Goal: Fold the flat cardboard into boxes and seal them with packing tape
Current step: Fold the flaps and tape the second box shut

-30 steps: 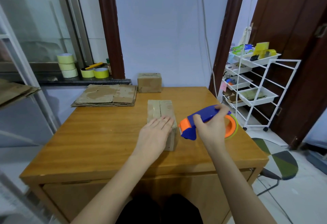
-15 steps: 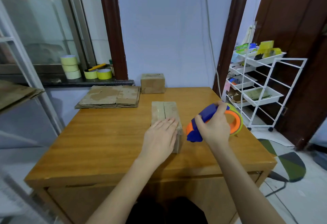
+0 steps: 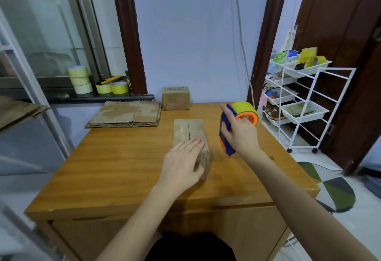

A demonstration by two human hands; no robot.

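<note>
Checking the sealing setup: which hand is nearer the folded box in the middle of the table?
Left. The left hand rests flat on the folded box; the right hand holds the tape dispenser beside it, apart.

Bare wood of the orange-brown wooden table lies open left of the folded brown cardboard box; the stack of flat cardboard sheets and small sealed cardboard box block the far edge.
</note>
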